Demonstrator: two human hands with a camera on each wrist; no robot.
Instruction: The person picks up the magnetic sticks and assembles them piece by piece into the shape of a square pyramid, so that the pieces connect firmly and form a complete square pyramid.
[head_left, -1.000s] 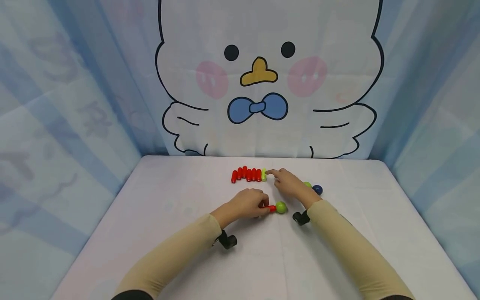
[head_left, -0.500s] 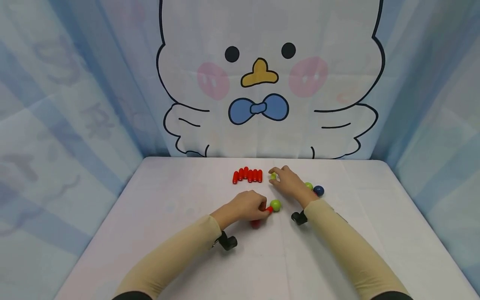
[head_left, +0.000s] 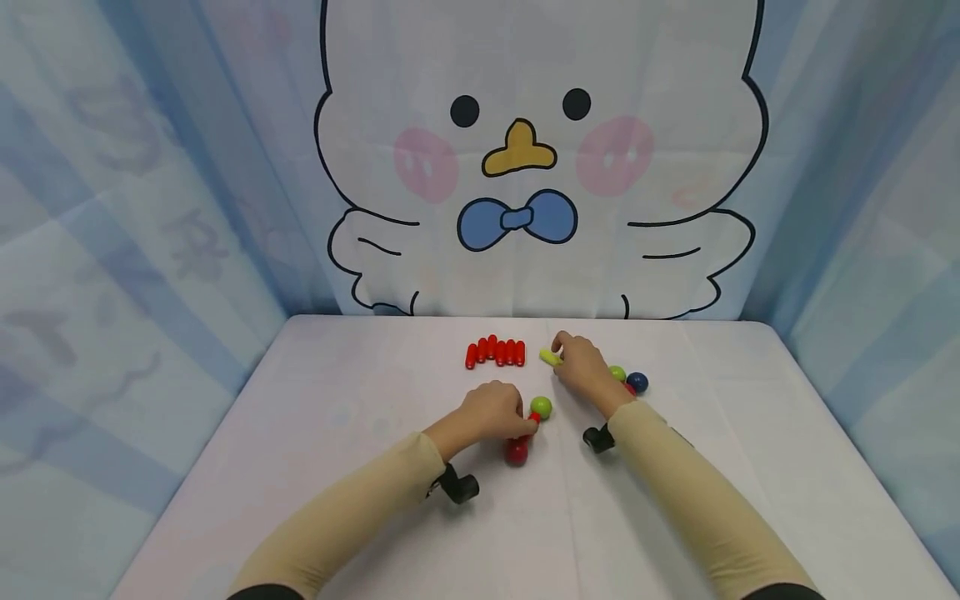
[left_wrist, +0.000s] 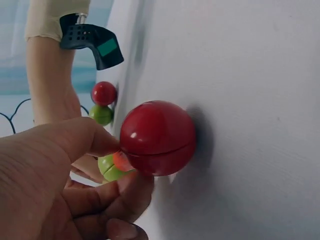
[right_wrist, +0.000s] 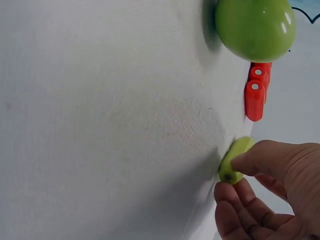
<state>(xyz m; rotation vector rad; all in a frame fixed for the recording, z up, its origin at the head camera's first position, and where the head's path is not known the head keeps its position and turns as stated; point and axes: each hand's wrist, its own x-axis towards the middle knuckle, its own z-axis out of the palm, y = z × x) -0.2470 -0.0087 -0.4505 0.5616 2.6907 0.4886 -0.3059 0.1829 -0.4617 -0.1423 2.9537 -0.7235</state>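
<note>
1. Shifted since the earlier frame: yellow-green rod (head_left: 551, 357), clear of red rods (head_left: 495, 351), pinched by right hand (head_left: 582, 365).
2. Pinched by left hand (head_left: 492, 411), mostly hidden: red rod (head_left: 534, 417) between green ball (head_left: 542, 405) and red ball (head_left: 516, 452).
3. Right wrist view only: yellow-green rod's dark end hole (right_wrist: 228, 176). Cropped there: green ball.
4. Below, white tabletop (head_left: 360, 367); behind, cartoon-printed curtain (head_left: 517, 279).

No readable text, labels or numbers, faint marks (head_left: 197, 235) on the left curtain (head_left: 112, 283), illegible
</note>
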